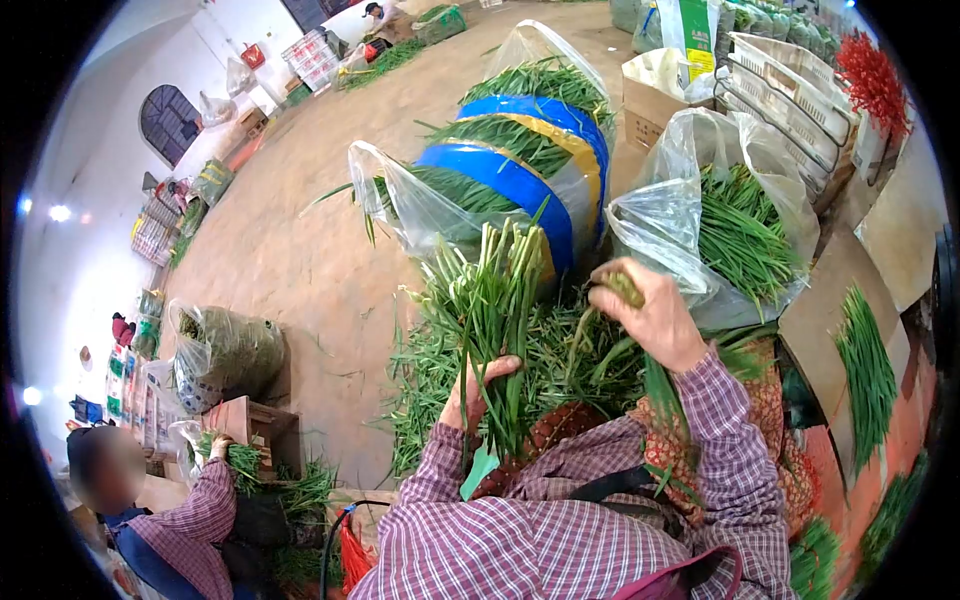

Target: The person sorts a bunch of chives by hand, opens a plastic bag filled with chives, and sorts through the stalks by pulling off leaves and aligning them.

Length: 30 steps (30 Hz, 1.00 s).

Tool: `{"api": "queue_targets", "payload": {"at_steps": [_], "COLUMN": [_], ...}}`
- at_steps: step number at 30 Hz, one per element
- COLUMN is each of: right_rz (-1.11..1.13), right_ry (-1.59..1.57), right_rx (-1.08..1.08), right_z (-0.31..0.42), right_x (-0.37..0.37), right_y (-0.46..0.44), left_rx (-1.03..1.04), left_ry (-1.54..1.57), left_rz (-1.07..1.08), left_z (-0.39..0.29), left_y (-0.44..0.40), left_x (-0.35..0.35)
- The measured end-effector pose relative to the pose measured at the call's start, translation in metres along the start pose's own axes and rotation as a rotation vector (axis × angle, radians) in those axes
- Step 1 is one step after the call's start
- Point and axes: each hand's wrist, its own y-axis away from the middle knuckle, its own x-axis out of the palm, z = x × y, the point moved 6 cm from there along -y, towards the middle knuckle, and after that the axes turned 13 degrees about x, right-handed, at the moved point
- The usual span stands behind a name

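My left hand (482, 390) is wrapped round a bunch of green chives (500, 290), its pale cut ends pointing up. Closed fingers of my right hand (645, 310) grip some yellowish-green chive leaves (622, 286), with a few strands trailing below; motion blurs the part near my sleeve. Under both hands lies a heap of loose chive leaves (430, 400) on the floor and around my lap. Just beyond my left hand stands a large bundle of chives (500, 150) in clear plastic with blue bands. To the right sits an open plastic bag of chives (745, 230).
Bunched chives (866, 380) rest on cardboard at the right. White crates (785, 100) and a cardboard box (650, 110) stand behind the bag. At lower left, a co-worker (180, 530) handles chives at a small wooden stand (250, 425). Another person (385, 20) is far back.
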Motion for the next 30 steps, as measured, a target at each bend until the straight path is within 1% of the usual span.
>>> {"api": "queue_targets", "payload": {"at_steps": [2,3,4,6,7,8,10,12,13,15,16,20,22,23,25,26,27,28,30], "right_rz": [-0.032,-0.108,-0.144,-0.145,-0.171,-0.172,-0.096,-0.008,0.015,0.029,0.028,0.044,0.083,0.083,-0.021,-0.02,0.023,0.065,0.098], "right_ry": [-0.243,-0.33,-0.254,-0.151,-0.056,-0.056,-0.218,-0.446,-0.483,-0.512,-0.512,-0.511,-0.545,-0.544,-0.334,-0.333,-0.393,-0.454,-0.448], "right_rx": [0.233,0.186,0.177,0.189,0.132,0.136,0.163,0.236,0.272,0.316,0.321,0.311,0.286,0.287,0.177,0.179,0.242,0.305,0.331], "right_z": [0.004,0.009,0.008,0.015,0.017,0.015,0.008,-0.004,-0.012,-0.016,-0.017,-0.018,-0.013,-0.014,-0.014,-0.013,-0.013,-0.015,-0.018], "right_x": [-0.006,-0.005,-0.001,0.004,0.005,0.005,0.007,0.004,0.002,-0.002,-0.001,-0.002,-0.002,-0.001,-0.007,-0.008,-0.007,-0.006,-0.003], "right_y": [-0.006,-0.008,-0.012,-0.016,-0.016,-0.015,-0.014,-0.008,-0.006,-0.003,-0.002,-0.003,-0.004,-0.005,-0.005,-0.005,-0.003,-0.002,-0.002], "left_rx": [-0.137,-0.121,-0.06,-0.026,-0.045,-0.09,-0.127,-0.093,-0.037,0.04,-0.092,-0.167,-0.011,-0.013,-0.116,-0.166,0.008,-0.079,-0.123], "left_ry": [-0.024,-0.064,-0.024,0.023,0.0,0.031,0.205,0.335,0.143,0.125,0.255,0.354,0.102,0.102,0.198,0.247,0.256,0.375,0.358], "left_rz": [0.056,0.08,0.105,0.12,0.119,0.129,0.224,0.172,0.283,0.274,0.283,0.302,0.277,0.278,0.203,0.165,0.053,0.051,0.157], "left_z": [0.006,0.009,0.011,0.015,0.012,0.014,0.017,0.034,0.027,0.028,0.024,0.036,0.024,0.024,0.033,0.041,0.041,0.046,0.04], "left_y": [0.002,-0.001,-0.002,0.0,0.003,0.007,0.014,0.017,0.015,0.013,0.017,0.018,0.02,0.018,0.01,0.007,0.006,0.005,0.014], "left_x": [0.007,0.012,0.019,0.034,0.039,0.041,0.042,0.034,0.04,0.04,0.047,0.045,0.048,0.047,0.039,0.035,0.032,0.03,0.03]}}
